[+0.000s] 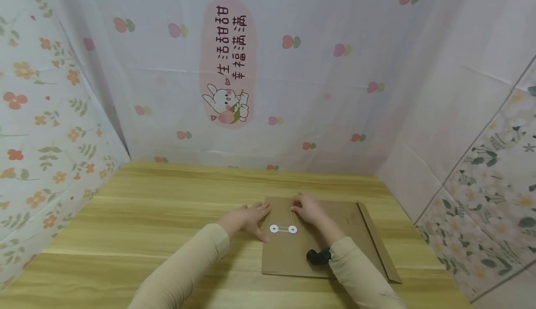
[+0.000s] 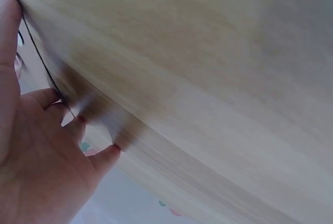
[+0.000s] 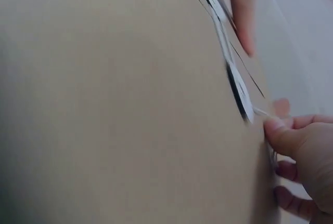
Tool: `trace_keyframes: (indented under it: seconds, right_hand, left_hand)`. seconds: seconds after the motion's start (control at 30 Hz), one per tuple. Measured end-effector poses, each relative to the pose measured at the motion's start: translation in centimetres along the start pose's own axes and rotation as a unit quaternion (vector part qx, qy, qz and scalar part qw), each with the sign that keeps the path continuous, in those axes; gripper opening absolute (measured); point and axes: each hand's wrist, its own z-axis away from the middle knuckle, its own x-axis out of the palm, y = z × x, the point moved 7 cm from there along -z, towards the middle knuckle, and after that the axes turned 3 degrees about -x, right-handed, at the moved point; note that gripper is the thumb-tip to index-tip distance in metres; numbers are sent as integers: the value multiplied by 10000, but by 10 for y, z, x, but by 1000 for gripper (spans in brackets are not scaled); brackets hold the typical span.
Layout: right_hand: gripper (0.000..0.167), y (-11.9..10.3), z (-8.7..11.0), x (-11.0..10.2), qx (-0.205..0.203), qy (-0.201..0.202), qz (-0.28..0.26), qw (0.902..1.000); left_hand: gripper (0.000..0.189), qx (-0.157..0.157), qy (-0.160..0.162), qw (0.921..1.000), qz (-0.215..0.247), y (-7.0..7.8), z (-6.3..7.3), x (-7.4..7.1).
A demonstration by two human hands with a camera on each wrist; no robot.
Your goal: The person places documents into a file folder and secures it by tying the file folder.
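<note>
A brown kraft paper document envelope [image 1: 289, 258] lies flat on the wooden table. Two white button discs sit near its left edge, the left disc [image 1: 274, 228] and the right disc [image 1: 292, 229], with white string [image 3: 222, 39] running between them. My right hand [image 1: 309, 209] pinches the string's loose end between thumb and forefinger, above the right disc. In the right wrist view the string leads from the nearer disc [image 3: 240, 93] to my thumb. My left hand [image 1: 251, 218] rests with spread fingers at the envelope's left edge; the left wrist view shows its fingertips [image 2: 108, 154] on the tabletop.
The wood-grain table [image 1: 167, 197] extends left of the envelope. A folded strip [image 1: 378, 244] runs along the envelope's right side. Under my right wrist shows a black wrist device [image 1: 318, 256]. Printed cloth [image 1: 310, 95] hangs behind the table and on both sides.
</note>
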Motion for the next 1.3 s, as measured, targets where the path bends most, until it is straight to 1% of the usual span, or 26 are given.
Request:
trace_keyframes:
  seconds: [0.1,0.23,0.3,0.33,0.43,0.53,0.63,0.7,0.77,0.9,0.93,1.0,1.1,1.13,1.2,1.3]
  right_hand:
    - [9,-14,-6,8,-318,-125,8,9994]
    - [6,-32,-11,13,-895,-188,120,9957]
    - [6,-38,-12,14,-1091,-209,170,9937]
    - [5,-40,-13,14,-1125,-237,146,9933]
    - [5,-39,-14,15,-1009,-374,-179,9940]
    - [7,-31,-15,15,-720,-482,-784,9932]
    - [15,-22,-13,15,-554,-628,-1280,9882]
    - [22,-17,-11,13,-535,-694,-1403,9862]
    - [28,-13,-9,12,-556,-798,-1208,9879]
    - [40,-8,-7,11,-517,-1083,-551,9912]
    - [42,-7,-7,11,-475,-1175,-415,9911]
    - [44,-7,-8,11,-388,-1326,-264,9901]
    - [43,-7,-11,13,-340,-1446,-120,9888]
    - [43,-7,-12,13,-325,-1474,-87,9885]
    - [43,-8,-14,15,-291,-1526,-26,9879]
    - [44,-9,-15,15,-200,-1529,-101,9880]
  left_hand:
    - [102,15,47,10000,-9,1,0,0]
    - [101,52,78,9999,53,4,2,-3]
    - [101,57,71,9999,71,5,3,-5]
    - [101,50,59,9999,63,6,3,-6]
    - [100,-1,52,10000,28,7,3,-8]
    - [101,-47,56,10000,-2,8,2,-8]
    - [101,-30,88,10000,-25,9,-1,-6]
    - [102,12,110,9999,-41,10,-3,-4]
    - [102,30,149,9999,-60,10,-5,-3]
    - [104,68,202,9998,-23,7,-7,-2]
    - [104,107,213,9997,29,6,-7,-2]
    - [101,258,337,9990,105,3,-9,-5]
    - [84,627,580,9960,274,0,-13,-13]
    - [77,749,695,9945,251,0,-15,-16]
    - [62,922,919,9914,119,1,-18,-21]
    - [43,1204,1310,9835,-330,6,-25,-23]
